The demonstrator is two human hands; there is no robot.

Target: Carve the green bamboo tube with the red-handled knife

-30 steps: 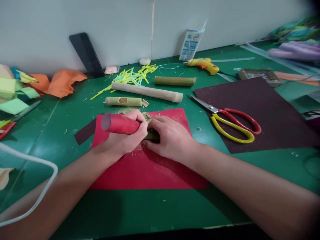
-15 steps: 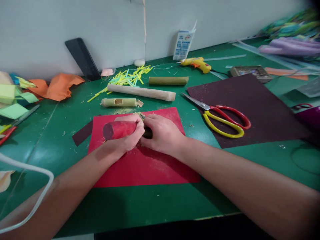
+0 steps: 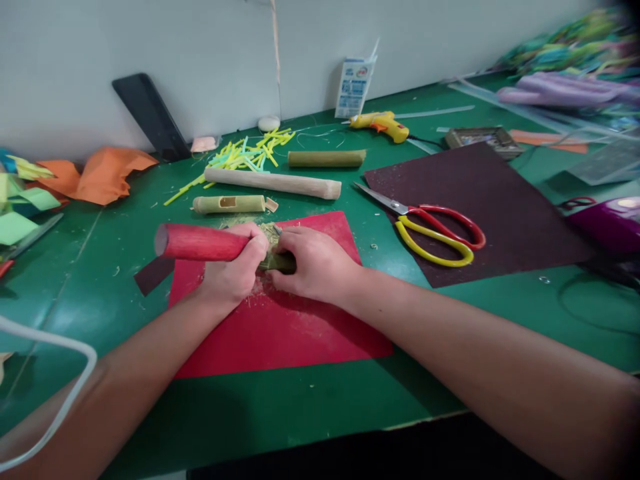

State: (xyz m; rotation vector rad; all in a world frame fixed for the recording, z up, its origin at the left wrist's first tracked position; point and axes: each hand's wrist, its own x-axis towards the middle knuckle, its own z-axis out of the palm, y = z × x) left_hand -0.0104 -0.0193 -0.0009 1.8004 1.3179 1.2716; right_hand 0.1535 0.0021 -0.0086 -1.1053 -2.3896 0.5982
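My left hand [image 3: 237, 267] is closed around a thick red wooden handle [image 3: 203, 241], whose flat end points left. The tool's working end is mostly hidden by my fingers, so its kind cannot be made out. A short green bamboo piece [image 3: 283, 263] lies in the grip of my right hand [image 3: 323, 263], fingers curled round its right end. Both hands rest low over a red sheet [image 3: 285, 340]. Pale shavings [image 3: 270, 237] are scattered between and behind them. Just beyond the sheet is a notched bamboo tube [image 3: 245, 203] with a small chip beside it.
Scissors [image 3: 430, 230] lie partly on a dark sheet [image 3: 515, 227] at the right. Behind are a pale stick [image 3: 273, 181], a bamboo tube [image 3: 327, 159], a yellow glue gun [image 3: 383, 125] and cut straws [image 3: 250, 155]. A phone [image 3: 153, 117] leans on the wall. A white cable [image 3: 85, 353] crosses lower left.
My left hand has drawn left along with the red handle, away from my right hand, baring more of the bamboo and shavings. The whole view has shifted slightly.
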